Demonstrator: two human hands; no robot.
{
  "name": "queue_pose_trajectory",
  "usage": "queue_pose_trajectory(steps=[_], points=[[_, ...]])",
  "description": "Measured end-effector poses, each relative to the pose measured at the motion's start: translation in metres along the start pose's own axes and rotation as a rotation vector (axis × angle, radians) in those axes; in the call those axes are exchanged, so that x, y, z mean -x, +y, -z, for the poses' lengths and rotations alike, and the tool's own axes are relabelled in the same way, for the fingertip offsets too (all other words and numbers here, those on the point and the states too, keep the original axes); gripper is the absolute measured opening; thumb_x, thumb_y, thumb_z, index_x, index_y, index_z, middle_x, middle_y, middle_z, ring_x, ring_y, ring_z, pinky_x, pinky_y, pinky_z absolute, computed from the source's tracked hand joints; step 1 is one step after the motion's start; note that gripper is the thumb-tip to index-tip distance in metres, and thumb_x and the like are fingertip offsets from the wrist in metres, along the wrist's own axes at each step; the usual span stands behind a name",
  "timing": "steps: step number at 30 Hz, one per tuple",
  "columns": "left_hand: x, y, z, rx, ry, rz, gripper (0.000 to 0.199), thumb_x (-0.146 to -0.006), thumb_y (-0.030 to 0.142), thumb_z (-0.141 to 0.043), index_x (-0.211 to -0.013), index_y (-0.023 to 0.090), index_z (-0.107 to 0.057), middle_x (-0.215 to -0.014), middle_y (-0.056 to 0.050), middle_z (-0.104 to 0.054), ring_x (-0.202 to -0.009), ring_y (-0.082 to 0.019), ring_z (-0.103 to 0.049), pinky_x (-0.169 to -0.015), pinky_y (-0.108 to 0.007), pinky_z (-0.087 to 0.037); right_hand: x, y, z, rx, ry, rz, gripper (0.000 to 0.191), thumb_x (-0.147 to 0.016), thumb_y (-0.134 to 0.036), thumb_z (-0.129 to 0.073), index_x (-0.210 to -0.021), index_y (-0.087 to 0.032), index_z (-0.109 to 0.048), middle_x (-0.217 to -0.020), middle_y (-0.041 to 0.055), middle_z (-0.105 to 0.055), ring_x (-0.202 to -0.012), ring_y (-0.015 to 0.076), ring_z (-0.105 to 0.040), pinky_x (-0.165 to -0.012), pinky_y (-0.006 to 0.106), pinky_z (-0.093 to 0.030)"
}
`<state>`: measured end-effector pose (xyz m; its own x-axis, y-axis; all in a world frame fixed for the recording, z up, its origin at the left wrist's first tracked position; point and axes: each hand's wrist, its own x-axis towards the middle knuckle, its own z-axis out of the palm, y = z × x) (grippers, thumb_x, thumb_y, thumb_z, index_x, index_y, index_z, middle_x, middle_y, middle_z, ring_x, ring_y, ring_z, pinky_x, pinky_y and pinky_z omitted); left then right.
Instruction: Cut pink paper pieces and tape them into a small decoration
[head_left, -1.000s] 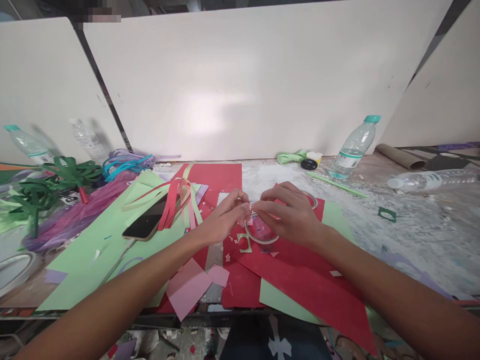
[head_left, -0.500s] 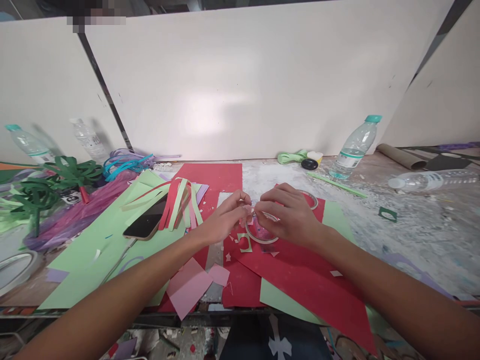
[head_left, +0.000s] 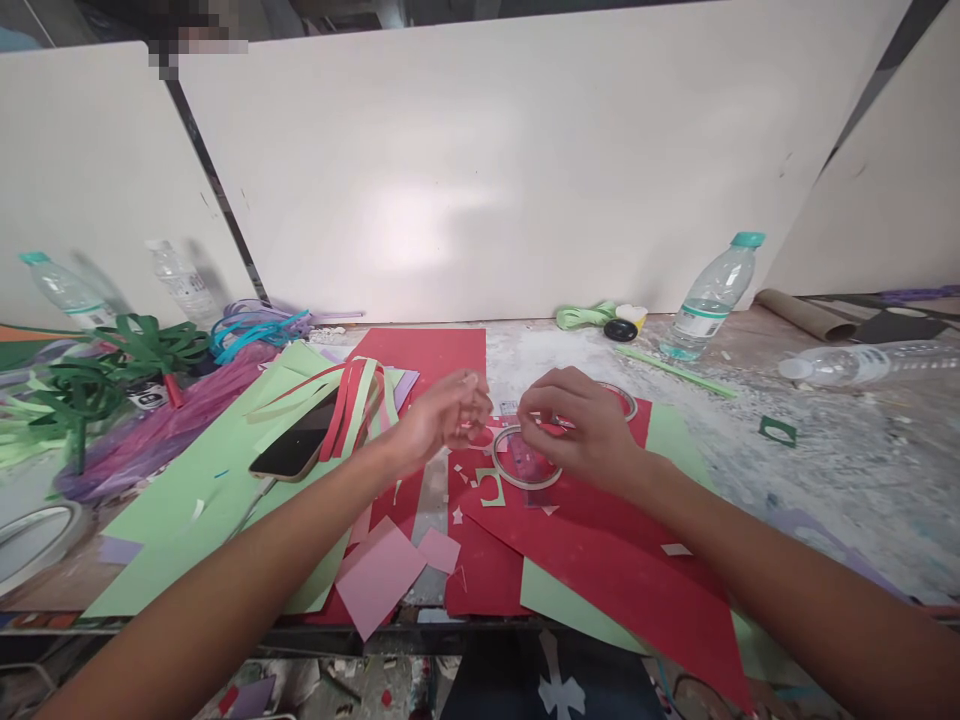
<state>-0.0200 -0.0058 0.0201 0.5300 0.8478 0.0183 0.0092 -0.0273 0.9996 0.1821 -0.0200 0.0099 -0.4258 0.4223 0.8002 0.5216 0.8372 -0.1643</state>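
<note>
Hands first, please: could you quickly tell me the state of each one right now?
Left hand: fingers curled loosely; whether they hold anything cannot be told.
Right hand: fingers pinched above the tape roll; contents too small to tell.

A paper-craft workbench is showing here, in what looks like a workshop. Red paper sheets point(head_left: 585, 560) and green paper sheets point(head_left: 187, 500) are covering the dusty, scrap-strewn tabletop point(head_left: 825, 470), cut paper strips point(head_left: 356, 400) are lying in heaps, tape rolls point(head_left: 525, 462) are sitting among them, and plain white boards point(head_left: 510, 160) are walling off the station.
</note>
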Motion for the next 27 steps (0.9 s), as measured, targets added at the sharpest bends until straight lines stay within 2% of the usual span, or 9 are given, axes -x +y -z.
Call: queue_pose_trajectory(steps=[3, 5, 8, 11, 13, 17, 20, 24, 27], points=[[-0.003, -0.004, 0.021, -0.572, 0.200, -0.141, 0.032, -0.075, 0.050, -0.058, -0.088, 0.020, -0.053, -0.081, -0.001, -0.053, -0.064, -0.013, -0.047, -0.055, -0.024, -0.034, -0.002, 0.001, 0.003, -0.024, 0.007, -0.194, 0.010, -0.078, -0.013, -0.052, -0.073, -0.021, -0.055, -0.069, 0.0000, -0.058, -0.059, 0.0126, -0.051, -0.061, 0.028, -0.041], [-0.005, -0.013, 0.034, -0.846, 0.132, -0.065, 0.039, -0.070, 0.052, -0.063, -0.093, 0.021, -0.059, -0.086, -0.003, -0.059, -0.065, -0.014, -0.050, -0.054, -0.025, -0.034, -0.002, 0.003, 0.005, -0.033, -0.014, -0.287, 0.008, -0.077, -0.014, -0.052, -0.074, -0.021, -0.054, -0.070, 0.0001, -0.058, -0.059, 0.0126, -0.052, -0.059, 0.027, -0.042], [-0.008, -0.026, 0.043, -1.032, 0.039, -0.032, 0.031, -0.069, 0.048, -0.064, -0.081, 0.020, -0.064, -0.074, -0.003, -0.061, -0.060, -0.015, -0.051, -0.051, -0.025, -0.030, -0.001, 0.006, 0.005, -0.034, -0.051, -0.351, 0.003, -0.079, -0.019, -0.055, -0.076, -0.021, -0.054, -0.072, 0.0001, -0.059, -0.060, 0.0124, -0.053, -0.056, 0.026, -0.041], [-0.011, -0.029, 0.043, -1.021, -0.030, -0.096, 0.026, -0.078, 0.044, -0.057, -0.077, 0.020, -0.065, -0.070, -0.003, -0.064, -0.061, -0.016, -0.053, -0.053, -0.025, -0.034, -0.002, 0.007, 0.005, -0.063, -0.080, -0.395, 0.007, -0.080, -0.025, -0.057, -0.076, -0.020, -0.055, -0.072, 0.0001, -0.060, -0.060, 0.0125, -0.054, -0.057, 0.026, -0.042], [-0.011, -0.025, 0.039, -0.945, -0.049, -0.153, 0.026, -0.082, 0.043, -0.053, -0.080, 0.020, -0.066, -0.076, -0.004, -0.067, -0.067, -0.017, -0.056, -0.059, -0.026, -0.039, -0.003, 0.005, 0.006, -0.116, -0.107, -0.442, 0.007, -0.081, -0.025, -0.056, -0.076, -0.020, -0.056, -0.069, -0.0004, -0.060, -0.060, 0.0127, -0.054, -0.058, 0.027, -0.043], [-0.009, -0.017, 0.028, -0.771, 0.047, -0.238, 0.026, -0.082, 0.043, -0.055, -0.091, 0.021, -0.066, -0.094, -0.005, -0.067, -0.079, -0.017, -0.061, -0.064, -0.026, -0.046, -0.003, 0.003, 0.007, -0.245, -0.213, -0.512, 0.006, -0.082, -0.024, -0.054, -0.078, -0.020, -0.057, -0.065, -0.0013, -0.059, -0.060, 0.0131, -0.054, -0.059, 0.027, -0.044], [-0.006, -0.015, 0.018, -0.695, 0.091, -0.261, 0.027, -0.081, 0.042, -0.058, -0.092, 0.019, -0.066, -0.094, -0.006, -0.067, -0.079, -0.017, -0.063, -0.060, -0.025, -0.047, -0.002, 0.001, 0.005, -0.292, -0.262, -0.529, 0.007, -0.081, -0.024, -0.053, -0.077, -0.020, -0.057, -0.064, -0.0017, -0.059, -0.059, 0.0124, -0.054, -0.058, 0.027, -0.043], [-0.003, -0.012, 0.010, -0.680, 0.088, -0.267, 0.028, -0.084, 0.041, -0.055, -0.097, 0.019, -0.067, -0.102, -0.007, -0.067, -0.080, -0.016, -0.063, -0.058, -0.023, -0.048, -0.002, -0.001, 0.004, -0.335, -0.281, -0.540, 0.008, -0.082, -0.024, -0.053, -0.077, -0.020, -0.057, -0.064, -0.0021, -0.059, -0.058, 0.0115, -0.053, -0.057, 0.026, -0.043], [-0.002, -0.011, 0.008, -0.698, 0.011, -0.286, 0.030, -0.088, 0.040, -0.050, -0.100, 0.019, -0.067, -0.098, -0.006, -0.068, -0.080, -0.014, -0.062, -0.059, -0.022, -0.047, -0.002, -0.002, 0.006, -0.360, -0.280, -0.553, 0.008, -0.083, -0.025, -0.053, -0.078, -0.020, -0.056, -0.063, -0.0022, -0.058, -0.059, 0.0113, -0.053, -0.057, 0.025, -0.042]])
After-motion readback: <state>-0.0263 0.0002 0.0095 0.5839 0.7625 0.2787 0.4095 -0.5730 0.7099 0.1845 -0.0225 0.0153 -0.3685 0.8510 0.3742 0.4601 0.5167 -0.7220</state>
